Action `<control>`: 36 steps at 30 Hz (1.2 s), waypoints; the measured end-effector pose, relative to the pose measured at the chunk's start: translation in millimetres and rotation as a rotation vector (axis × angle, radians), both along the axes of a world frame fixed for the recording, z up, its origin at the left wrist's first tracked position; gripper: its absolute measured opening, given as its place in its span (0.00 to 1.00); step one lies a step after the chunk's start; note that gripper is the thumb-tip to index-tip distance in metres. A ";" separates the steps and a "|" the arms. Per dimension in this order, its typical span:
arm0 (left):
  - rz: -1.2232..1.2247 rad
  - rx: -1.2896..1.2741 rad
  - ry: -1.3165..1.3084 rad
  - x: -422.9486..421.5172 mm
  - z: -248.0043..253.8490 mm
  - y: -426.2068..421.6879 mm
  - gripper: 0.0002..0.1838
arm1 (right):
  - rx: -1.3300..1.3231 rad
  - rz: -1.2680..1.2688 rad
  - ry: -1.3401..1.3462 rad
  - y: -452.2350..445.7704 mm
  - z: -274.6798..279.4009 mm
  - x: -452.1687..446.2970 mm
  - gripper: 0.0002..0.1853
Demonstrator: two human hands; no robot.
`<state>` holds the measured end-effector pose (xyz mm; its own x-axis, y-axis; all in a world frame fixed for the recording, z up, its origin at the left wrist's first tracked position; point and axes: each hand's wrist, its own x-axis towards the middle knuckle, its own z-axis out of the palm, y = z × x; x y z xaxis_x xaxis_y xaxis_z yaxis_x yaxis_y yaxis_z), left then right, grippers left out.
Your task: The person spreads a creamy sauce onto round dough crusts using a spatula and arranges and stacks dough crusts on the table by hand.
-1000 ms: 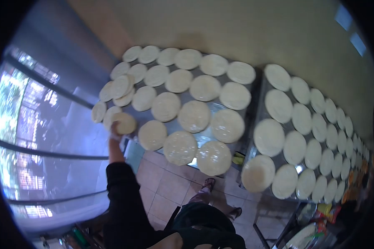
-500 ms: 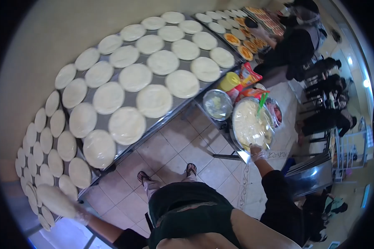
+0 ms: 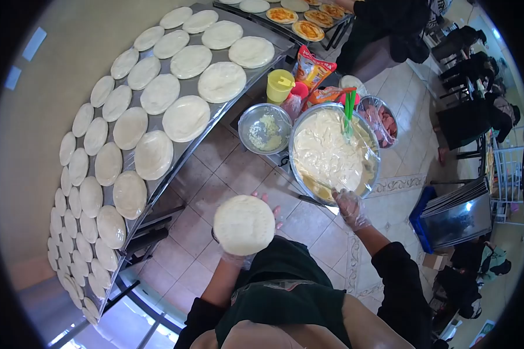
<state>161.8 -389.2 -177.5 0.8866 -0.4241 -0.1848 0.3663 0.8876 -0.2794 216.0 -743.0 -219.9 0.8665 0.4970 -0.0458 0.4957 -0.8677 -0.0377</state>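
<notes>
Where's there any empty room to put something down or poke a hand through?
The long table looks bare at its upper-right corner, past the dough circles, with mostly thin gaps elsewhere. A hand might slip above the floor, between the held dough and right hand. It's crowded around the big bowl, yellow cup and packets.

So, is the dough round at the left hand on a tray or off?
Off: the dough round rests on the left hand; floor tiles show between it and the nearest tray.
</notes>
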 end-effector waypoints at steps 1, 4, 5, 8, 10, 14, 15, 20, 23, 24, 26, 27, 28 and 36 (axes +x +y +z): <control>-0.005 0.007 0.007 -1.6 -21.8 -4.6 0.45 | 0.010 0.013 -0.001 -3.6 -7.8 2.4 0.20; -0.052 0.007 0.019 -4.1 -72.1 -12.4 0.47 | 0.152 0.032 -0.004 -17.7 -29.6 -0.6 0.11; -0.078 0.058 0.049 -4.0 -82.5 -13.4 0.48 | 0.155 0.033 0.004 -20.9 -32.2 -1.4 0.11; -0.113 0.119 0.094 1.5 -98.8 -20.0 0.48 | 0.167 -0.131 0.190 -27.4 -31.0 -0.1 0.08; -0.120 0.134 0.105 9.4 -98.7 -24.8 0.48 | 0.228 -0.170 0.252 -30.9 -32.7 -1.8 0.10; -0.116 0.125 0.095 22.7 -98.8 -41.2 0.48 | 0.257 -0.219 0.300 -35.5 -39.5 -9.3 0.11; -0.120 0.115 0.102 25.4 -99.0 -44.2 0.48 | 0.322 -0.207 0.268 -36.4 -39.6 -10.4 0.11; -0.099 0.097 0.050 35.6 -105.4 -54.6 0.47 | 0.452 -0.258 0.302 -31.0 -22.6 -8.7 0.10; -0.080 0.077 0.021 41.8 -118.4 -62.3 0.46 | 0.583 -0.425 0.464 -32.5 -18.6 -6.8 0.08; -0.073 0.063 0.009 43.8 -122.7 -64.2 0.45 | 0.721 -0.459 0.553 -43.6 -36.2 -7.0 0.07; -0.062 0.086 0.036 47.0 -130.1 -67.2 0.45 | 0.857 -0.486 0.649 -58.4 -45.7 -4.1 0.08; -0.059 0.105 0.061 47.8 -135.6 -68.5 0.44 | 0.929 -0.546 0.732 -64.8 -43.0 -1.2 0.06; -0.052 0.105 0.065 49.0 -141.3 -70.0 0.44 | 0.999 -0.607 0.816 -69.8 -40.9 3.0 0.05; -0.022 0.094 0.105 54.8 -159.2 -81.6 0.43 | 1.021 -0.615 1.047 -79.1 -20.6 27.9 0.01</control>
